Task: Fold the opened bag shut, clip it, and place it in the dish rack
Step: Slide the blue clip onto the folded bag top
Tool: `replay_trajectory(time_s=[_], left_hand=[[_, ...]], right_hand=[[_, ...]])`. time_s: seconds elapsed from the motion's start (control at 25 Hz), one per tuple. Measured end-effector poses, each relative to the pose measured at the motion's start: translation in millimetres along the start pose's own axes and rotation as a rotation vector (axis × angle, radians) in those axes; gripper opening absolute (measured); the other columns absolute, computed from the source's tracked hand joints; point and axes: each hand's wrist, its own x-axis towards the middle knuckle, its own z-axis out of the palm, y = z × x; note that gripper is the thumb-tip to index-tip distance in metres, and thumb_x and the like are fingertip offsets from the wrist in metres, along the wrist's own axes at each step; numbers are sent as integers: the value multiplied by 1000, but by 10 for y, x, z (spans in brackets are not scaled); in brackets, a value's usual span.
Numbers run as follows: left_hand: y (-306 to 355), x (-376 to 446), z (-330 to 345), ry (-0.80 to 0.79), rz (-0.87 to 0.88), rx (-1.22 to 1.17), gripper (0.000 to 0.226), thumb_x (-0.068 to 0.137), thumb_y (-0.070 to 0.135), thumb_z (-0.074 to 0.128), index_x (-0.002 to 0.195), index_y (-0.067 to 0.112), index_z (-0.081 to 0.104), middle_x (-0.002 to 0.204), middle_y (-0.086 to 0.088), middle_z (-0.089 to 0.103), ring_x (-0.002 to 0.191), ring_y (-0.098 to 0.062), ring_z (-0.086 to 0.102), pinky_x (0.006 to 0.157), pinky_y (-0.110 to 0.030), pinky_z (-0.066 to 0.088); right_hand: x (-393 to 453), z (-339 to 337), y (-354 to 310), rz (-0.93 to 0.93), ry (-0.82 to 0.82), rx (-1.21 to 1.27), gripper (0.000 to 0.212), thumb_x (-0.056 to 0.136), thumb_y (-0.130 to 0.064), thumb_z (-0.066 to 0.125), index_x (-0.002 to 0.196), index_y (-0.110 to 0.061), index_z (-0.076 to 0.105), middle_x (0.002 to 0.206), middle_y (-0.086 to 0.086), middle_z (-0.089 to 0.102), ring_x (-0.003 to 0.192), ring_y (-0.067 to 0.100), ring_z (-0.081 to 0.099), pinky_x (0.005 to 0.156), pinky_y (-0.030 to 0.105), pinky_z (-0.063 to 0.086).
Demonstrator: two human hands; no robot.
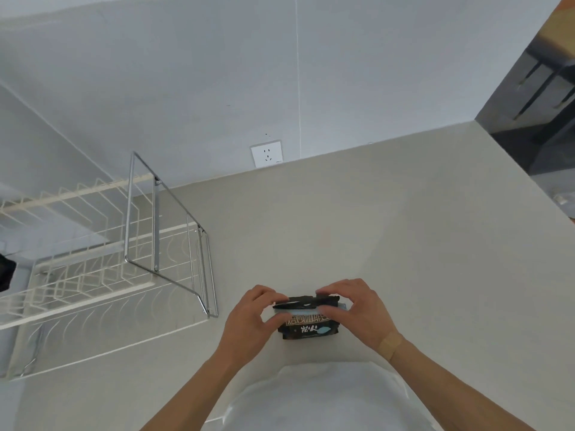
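A small black bag [308, 329] with pale lettering lies on the counter near its front edge. Its top is folded over, and a light blue clip [306, 312] runs along the fold. My left hand [250, 318] pinches the fold's left end. My right hand [357, 309], with a plaster at the wrist, holds the fold's right end and the clip. The white wire dish rack [102, 275] with a chrome frame stands to the left on the counter.
The pale counter [389, 244] stretches right to an edge with a dark floor beyond. A wall socket [267, 153] sits on the wall behind. A dark object [6, 272] shows at the far left edge.
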Motion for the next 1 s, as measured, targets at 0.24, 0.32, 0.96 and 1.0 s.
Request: replay_trajectory(time_s=[0.24,0.32,0.96,1.0], left_hand=[[-106,-125,-74,55,-70,-144,21,79,26,78,96,37,72,90,15,68,83,-7,63,72,-23,51],[-96,-124,-65,57,-110,-219,19,80,28,77,93,41,72,89,16,69,84,-8,65,72,-21,51],[-150,-108,66,27,-180,-298,13,83,40,69,95,39,71,89,14,74,91,-3,66,77,-34,54],[-155,-113,68,26,-170,-277,15,83,42,68,97,39,70,90,13,73,92,-4,65,77,-36,55]], right_hand=[[193,184,-373,-301,-94,-281,18,77,-41,73,94,-35,76,89,-16,73,89,10,52,75,25,39],[212,262,-445,-370,-82,-320,16,77,-40,74,92,-35,76,84,-16,73,83,11,55,70,24,39],[195,319,-525,-162,-107,-156,10,78,-28,73,73,-37,73,72,-26,67,92,-2,53,71,22,44],[187,319,-524,-160,-112,-151,11,78,-27,73,73,-36,73,72,-26,67,92,-2,53,72,25,45]])
